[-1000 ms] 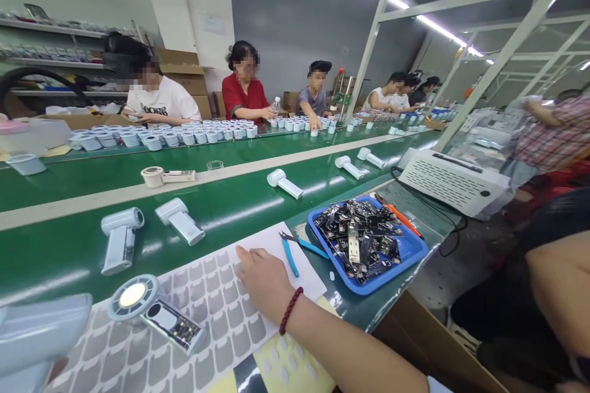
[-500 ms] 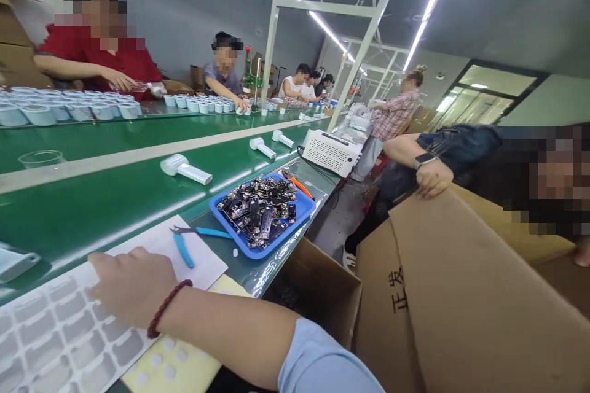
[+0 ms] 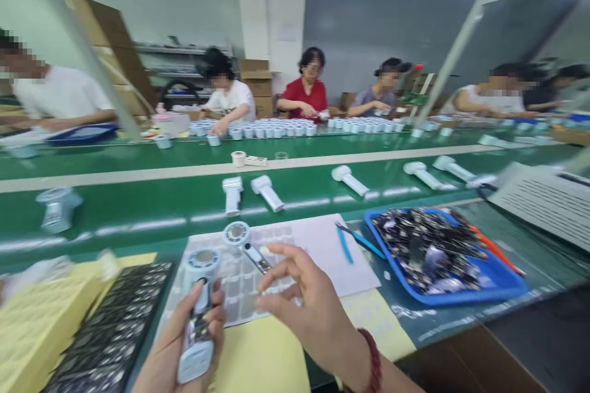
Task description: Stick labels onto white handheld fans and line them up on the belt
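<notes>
In my left hand (image 3: 177, 344) I hold a light-blue handheld fan shell (image 3: 196, 363), its round head up and a circuit board showing in its open handle. My right hand (image 3: 313, 307) is just right of it, fingers curled and apart, with nothing plainly visible between them. Behind my right fingertips a second fan shell (image 3: 237, 233) with a dark board in its handle lies on the white compartment tray (image 3: 235, 310). Motion blur hides finer details at my fingertips.
To the right sits a blue tray (image 3: 488, 295) of circuit boards, beside blue-handled cutters (image 3: 369, 244) and an orange-handled tool (image 3: 495, 249). Black parts (image 3: 120, 307) and a yellow tray (image 3: 41, 325) lie left. Fan shells (image 3: 350, 181) rest on the green belt (image 3: 152, 206); co-workers sit beyond.
My view has swung left from the cardboard box and the person beside it. My right hand has left the compartment tray's surface; my left hand now shows, holding the fan shell.
</notes>
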`<action>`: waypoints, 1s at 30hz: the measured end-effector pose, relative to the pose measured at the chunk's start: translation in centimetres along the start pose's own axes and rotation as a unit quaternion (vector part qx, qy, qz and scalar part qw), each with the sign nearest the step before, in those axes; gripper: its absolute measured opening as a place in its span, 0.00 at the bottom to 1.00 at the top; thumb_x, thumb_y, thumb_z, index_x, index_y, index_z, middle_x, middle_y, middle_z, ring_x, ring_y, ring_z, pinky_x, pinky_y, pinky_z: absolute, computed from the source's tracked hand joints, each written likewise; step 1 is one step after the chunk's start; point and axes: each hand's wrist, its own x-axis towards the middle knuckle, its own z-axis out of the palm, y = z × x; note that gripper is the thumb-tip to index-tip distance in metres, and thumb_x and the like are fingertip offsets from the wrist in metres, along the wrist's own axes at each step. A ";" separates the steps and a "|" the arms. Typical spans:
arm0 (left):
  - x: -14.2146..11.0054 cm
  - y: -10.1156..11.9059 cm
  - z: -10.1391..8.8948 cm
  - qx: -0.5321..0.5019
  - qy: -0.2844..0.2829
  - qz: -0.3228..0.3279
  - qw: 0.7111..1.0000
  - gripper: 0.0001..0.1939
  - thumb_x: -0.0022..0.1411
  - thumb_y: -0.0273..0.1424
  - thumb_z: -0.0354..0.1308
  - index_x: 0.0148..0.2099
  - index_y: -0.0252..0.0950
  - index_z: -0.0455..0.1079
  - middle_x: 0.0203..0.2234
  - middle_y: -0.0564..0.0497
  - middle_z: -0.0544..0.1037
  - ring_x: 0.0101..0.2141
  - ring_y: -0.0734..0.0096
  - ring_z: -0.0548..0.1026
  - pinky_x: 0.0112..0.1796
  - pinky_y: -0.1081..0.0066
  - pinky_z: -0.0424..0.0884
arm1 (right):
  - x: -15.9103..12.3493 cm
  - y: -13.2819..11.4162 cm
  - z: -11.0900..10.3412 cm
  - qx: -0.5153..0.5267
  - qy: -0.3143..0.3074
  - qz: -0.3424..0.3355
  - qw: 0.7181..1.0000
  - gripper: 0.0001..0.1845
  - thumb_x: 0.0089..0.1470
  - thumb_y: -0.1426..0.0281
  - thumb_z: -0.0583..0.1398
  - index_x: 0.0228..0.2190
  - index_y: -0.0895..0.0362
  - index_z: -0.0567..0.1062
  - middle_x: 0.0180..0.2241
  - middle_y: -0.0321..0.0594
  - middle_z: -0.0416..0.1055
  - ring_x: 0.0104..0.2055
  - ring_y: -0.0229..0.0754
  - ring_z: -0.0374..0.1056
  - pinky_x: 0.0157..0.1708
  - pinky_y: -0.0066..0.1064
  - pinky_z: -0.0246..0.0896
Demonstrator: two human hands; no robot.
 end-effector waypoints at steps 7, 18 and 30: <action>-1.4 -0.2 2.1 -0.192 0.068 -0.068 0.977 0.05 0.66 0.26 0.56 0.35 0.37 0.69 0.21 0.54 0.73 0.17 0.79 0.72 0.19 0.81 0.72 | -2.6 -1.6 4.8 0.061 -0.050 0.100 0.992 0.28 0.42 0.74 0.67 0.48 0.50 0.75 0.27 0.34 0.80 0.54 0.52 0.73 0.39 0.35 0.74; -1.4 0.0 0.9 -0.196 0.047 -0.035 0.979 0.09 0.65 0.27 0.57 0.30 0.37 0.68 0.19 0.54 0.70 0.19 0.76 0.71 0.22 0.76 0.73 | -1.5 -0.4 6.2 0.064 -0.069 0.094 0.991 0.28 0.41 0.72 0.69 0.47 0.49 0.75 0.26 0.32 0.80 0.47 0.50 0.77 0.37 0.32 0.75; -1.2 -0.1 0.7 -0.210 0.056 -0.034 0.976 0.13 0.69 0.27 0.52 0.29 0.35 0.67 0.19 0.53 0.69 0.18 0.77 0.71 0.22 0.76 0.73 | -1.5 -0.1 6.5 0.019 -0.068 0.062 0.996 0.26 0.44 0.72 0.68 0.47 0.48 0.75 0.26 0.31 0.80 0.42 0.46 0.78 0.38 0.29 0.76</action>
